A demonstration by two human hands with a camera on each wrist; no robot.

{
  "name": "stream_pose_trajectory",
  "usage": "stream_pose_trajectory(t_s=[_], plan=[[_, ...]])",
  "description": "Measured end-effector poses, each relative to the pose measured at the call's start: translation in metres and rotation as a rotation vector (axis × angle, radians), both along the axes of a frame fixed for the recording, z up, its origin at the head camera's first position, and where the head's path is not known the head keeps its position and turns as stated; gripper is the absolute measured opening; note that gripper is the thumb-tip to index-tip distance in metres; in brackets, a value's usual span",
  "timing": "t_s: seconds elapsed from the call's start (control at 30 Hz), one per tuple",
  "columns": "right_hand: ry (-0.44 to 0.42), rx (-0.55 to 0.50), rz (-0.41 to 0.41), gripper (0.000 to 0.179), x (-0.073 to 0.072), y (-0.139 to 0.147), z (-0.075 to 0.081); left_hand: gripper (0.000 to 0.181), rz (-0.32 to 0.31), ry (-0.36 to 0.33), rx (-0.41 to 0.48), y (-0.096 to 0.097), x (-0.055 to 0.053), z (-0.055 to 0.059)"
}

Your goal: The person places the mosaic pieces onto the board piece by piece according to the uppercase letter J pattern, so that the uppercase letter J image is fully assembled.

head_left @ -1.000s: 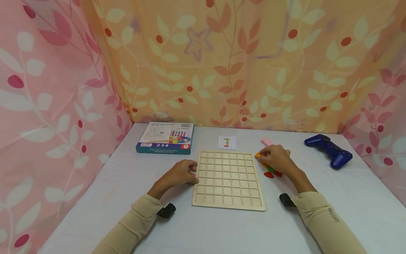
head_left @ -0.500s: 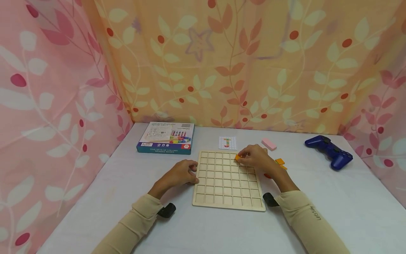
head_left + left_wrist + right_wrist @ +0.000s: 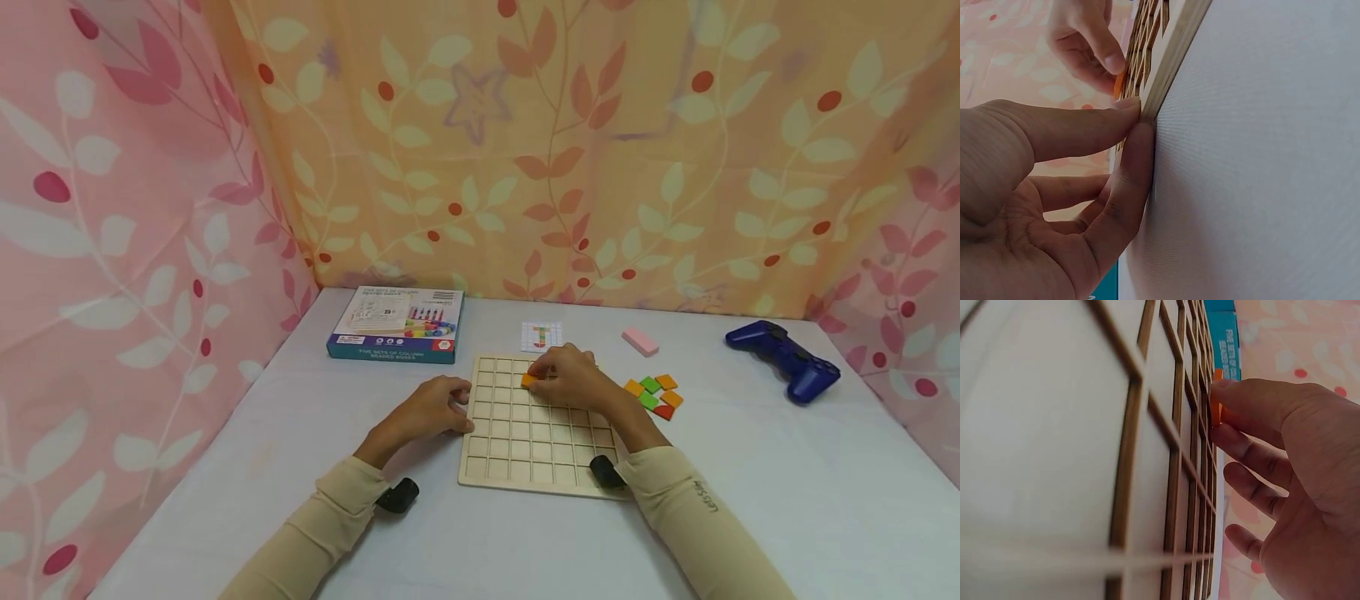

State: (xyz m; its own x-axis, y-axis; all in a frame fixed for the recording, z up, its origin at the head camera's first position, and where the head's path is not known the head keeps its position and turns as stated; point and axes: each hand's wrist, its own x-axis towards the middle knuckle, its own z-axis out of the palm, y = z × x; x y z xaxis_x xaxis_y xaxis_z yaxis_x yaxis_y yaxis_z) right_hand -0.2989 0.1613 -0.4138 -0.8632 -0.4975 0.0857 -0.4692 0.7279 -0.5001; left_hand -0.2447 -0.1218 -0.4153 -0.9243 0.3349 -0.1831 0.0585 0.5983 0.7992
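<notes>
A pale wooden grid board [image 3: 495, 467] lies flat on the white-covered table. My left hand [image 3: 423, 410] holds its left edge; the left wrist view shows the thumb and index finger pinching the rim [image 3: 1172, 59]. Over the board's upper part, my right hand [image 3: 572, 379] pinches an orange square tile [image 3: 528, 381] between thumb and index finger. In the right wrist view the tile [image 3: 1215, 406] stands on edge at the grid's surface, the other fingers loosely bent. Right of the board lie several loose orange, green and red tiles [image 3: 648, 401].
A small card with a coloured grid pattern [image 3: 542, 336] lies behind the board. A pink block [image 3: 641, 341] sits to its right. At the far right is a blue game controller [image 3: 783, 362]; a boxed toy set [image 3: 393, 325] lies at the back left.
My right hand has gone left from the loose tiles to over the board, carrying an orange tile. The loose tiles now show in full. The left hand has stayed at the board's edge.
</notes>
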Motion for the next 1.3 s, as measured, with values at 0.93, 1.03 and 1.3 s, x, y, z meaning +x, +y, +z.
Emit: stream_pose_trajectory(t_s=[0.93, 1.03, 1.3], plan=[[-0.027, 0.022, -0.019, 0.024, -0.001, -0.018, 0.006, 0.070, 0.007, -0.020, -0.003, 0.001, 0.001, 0.002], [-0.028, 0.020, -0.020, 0.023, 0.000, -0.018, 0.006, 0.070, 0.005, -0.019, 0.000, 0.001, 0.001, 0.002], [-0.040, 0.010, 0.003, 0.025, -0.002, -0.015, 0.005, 0.070, 0.007, -0.023, 0.007, 0.001, 0.002, 0.002]])
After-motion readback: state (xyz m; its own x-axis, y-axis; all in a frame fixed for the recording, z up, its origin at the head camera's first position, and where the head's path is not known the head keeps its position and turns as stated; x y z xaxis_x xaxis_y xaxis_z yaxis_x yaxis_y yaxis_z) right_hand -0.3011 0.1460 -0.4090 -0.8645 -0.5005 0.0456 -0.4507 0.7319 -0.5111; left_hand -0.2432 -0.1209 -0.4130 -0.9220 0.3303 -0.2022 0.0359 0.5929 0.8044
